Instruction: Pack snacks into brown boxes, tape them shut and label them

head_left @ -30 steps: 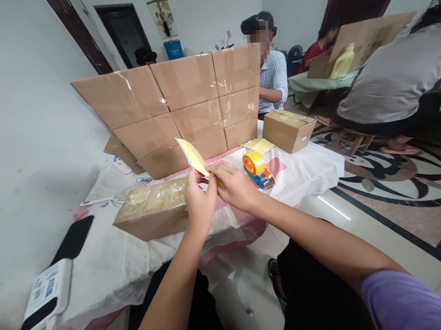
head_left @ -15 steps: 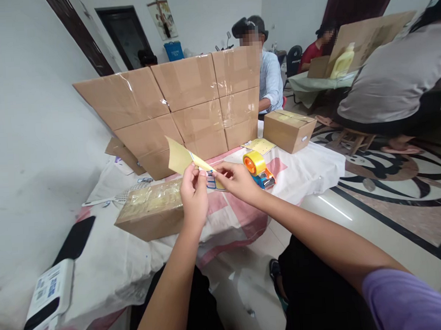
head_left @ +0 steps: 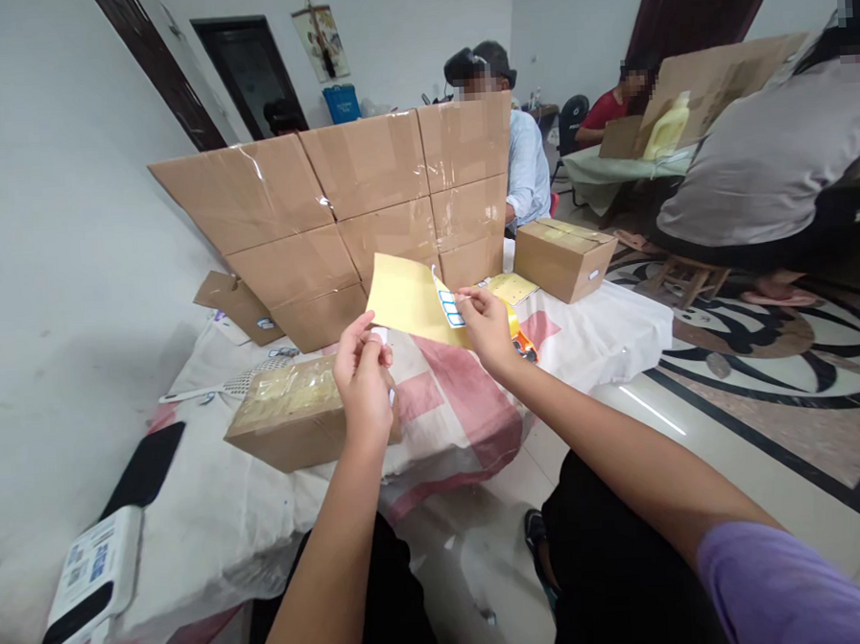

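Observation:
My right hand (head_left: 486, 329) is closed on a yellow backing sheet (head_left: 403, 293) of stickers, held up over the table. Blue-bordered labels (head_left: 449, 307) show on its curled right part. My left hand (head_left: 362, 369) has its fingers bent together, and a small white label (head_left: 381, 334) sticks out at the fingertips, apart from the sheet. Just below and left of that hand lies a taped cardboard box (head_left: 283, 421). An orange tape dispenser (head_left: 523, 344) is partly hidden behind my right hand.
Joined cardboard boxes form a tall wall (head_left: 386, 180) at the back. Another closed carton (head_left: 565, 257) stands right, near a yellow sheet (head_left: 513, 287). A white slotted utensil (head_left: 242, 380), a black phone-like slab (head_left: 143, 464) and a white device (head_left: 94, 580) lie left. Several people sit beyond.
My hands have moved apart. The sheet has swung right with my right hand and opened flatter, while my left hand has come away leftward with the small white label.

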Demonstrator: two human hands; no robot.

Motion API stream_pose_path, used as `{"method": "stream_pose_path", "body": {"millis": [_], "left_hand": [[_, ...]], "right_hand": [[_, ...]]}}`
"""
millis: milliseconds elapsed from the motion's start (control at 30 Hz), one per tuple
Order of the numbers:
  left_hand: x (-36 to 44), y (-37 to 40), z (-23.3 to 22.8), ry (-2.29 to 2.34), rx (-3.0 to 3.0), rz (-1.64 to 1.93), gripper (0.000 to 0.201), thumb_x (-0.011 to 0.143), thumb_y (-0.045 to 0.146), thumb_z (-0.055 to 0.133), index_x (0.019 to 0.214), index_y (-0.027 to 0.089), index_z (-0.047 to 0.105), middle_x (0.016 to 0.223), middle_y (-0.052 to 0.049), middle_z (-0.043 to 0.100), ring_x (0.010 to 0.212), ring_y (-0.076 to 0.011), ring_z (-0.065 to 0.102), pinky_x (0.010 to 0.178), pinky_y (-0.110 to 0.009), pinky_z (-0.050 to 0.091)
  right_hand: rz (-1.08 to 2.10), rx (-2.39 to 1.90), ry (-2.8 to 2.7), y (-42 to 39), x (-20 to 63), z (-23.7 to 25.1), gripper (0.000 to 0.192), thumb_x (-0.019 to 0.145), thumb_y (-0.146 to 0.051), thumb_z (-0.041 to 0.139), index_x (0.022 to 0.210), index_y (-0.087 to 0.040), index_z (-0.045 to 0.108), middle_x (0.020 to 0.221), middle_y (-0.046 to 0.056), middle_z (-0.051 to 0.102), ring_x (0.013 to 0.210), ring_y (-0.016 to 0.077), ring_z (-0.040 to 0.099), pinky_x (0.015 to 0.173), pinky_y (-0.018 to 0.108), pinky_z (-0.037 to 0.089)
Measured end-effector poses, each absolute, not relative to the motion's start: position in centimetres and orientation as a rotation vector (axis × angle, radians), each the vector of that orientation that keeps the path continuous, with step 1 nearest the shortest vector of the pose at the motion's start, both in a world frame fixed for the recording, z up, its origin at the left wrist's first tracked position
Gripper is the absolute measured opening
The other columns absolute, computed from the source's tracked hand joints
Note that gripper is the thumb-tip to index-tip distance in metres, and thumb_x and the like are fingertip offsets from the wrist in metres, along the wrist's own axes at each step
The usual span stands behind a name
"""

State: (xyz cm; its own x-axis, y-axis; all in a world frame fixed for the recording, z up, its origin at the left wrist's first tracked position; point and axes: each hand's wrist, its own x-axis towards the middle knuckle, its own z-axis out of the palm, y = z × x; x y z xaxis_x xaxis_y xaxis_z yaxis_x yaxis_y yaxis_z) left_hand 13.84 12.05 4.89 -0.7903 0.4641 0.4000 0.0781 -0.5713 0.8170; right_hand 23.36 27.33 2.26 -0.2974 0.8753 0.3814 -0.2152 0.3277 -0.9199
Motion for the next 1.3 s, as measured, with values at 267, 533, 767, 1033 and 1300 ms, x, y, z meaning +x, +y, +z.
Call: {"method": "stream_pose_path", "body": {"millis": [267,533,767,1033,1300], "left_hand": [[13.8,11.7,5.5,1.349,0.805,2.482,0.026,0.074,0.021,0.068,0.099,0.021,0.074,0.072,0.003,0.052,0.057,-0.0065,0.047,0.055,-0.021,0.039],[11.3,10.6,4.8,1.751,1.200,2.077,0.028,0.086,0.027,0.060,0.113,0.024,0.068,0.080,0.000,0.062,0.067,-0.0129,0.055,0.064,-0.025,0.042],[8.6,8.1,5.1,2.330,1.984,1.147,0.041,0.093,0.026,0.053,0.133,0.031,0.062,0.100,-0.004,0.075,0.094,-0.0266,0.065,0.083,-0.036,0.043],[8.5,7.9,4.6,2.337,2.019,1.407,0.013,0.079,0.026,0.073,0.087,0.034,0.078,0.080,-0.004,0.073,0.099,-0.0320,0.060,0.098,-0.044,0.033],[8.5,7.4,4.9,2.393,2.191,1.178,0.041,0.088,0.032,0.071,0.128,0.030,0.065,0.099,-0.002,0.078,0.102,-0.0273,0.067,0.100,-0.045,0.030]], "right_hand": [[0.414,-0.551,-2.547,29.1,21.9,-1.2,0.039,0.095,-0.036,0.052,0.125,-0.014,0.064,0.136,0.019,0.060,0.128,0.0303,0.054,0.110,0.042,0.039],[0.650,-0.588,-2.808,28.3,19.6,-2.8,0.045,0.096,-0.039,0.054,0.133,-0.015,0.061,0.150,0.020,0.051,0.141,0.0325,0.043,0.116,0.051,0.032],[1.698,-0.083,-2.130,23.9,19.3,3.4,0.030,0.095,-0.040,0.057,0.082,-0.014,0.066,0.077,0.002,0.069,0.067,0.0117,0.066,0.064,0.021,0.052],[2.618,-0.552,-1.593,21.6,19.8,4.7,0.025,0.094,-0.027,0.052,0.075,-0.015,0.061,0.062,0.003,0.068,0.046,0.0099,0.058,0.046,0.018,0.048],[2.608,-0.385,-1.661,22.8,21.4,4.4,0.011,0.087,-0.002,0.059,0.087,-0.011,0.066,0.073,0.003,0.073,0.054,0.0081,0.063,0.049,0.014,0.048]]}}
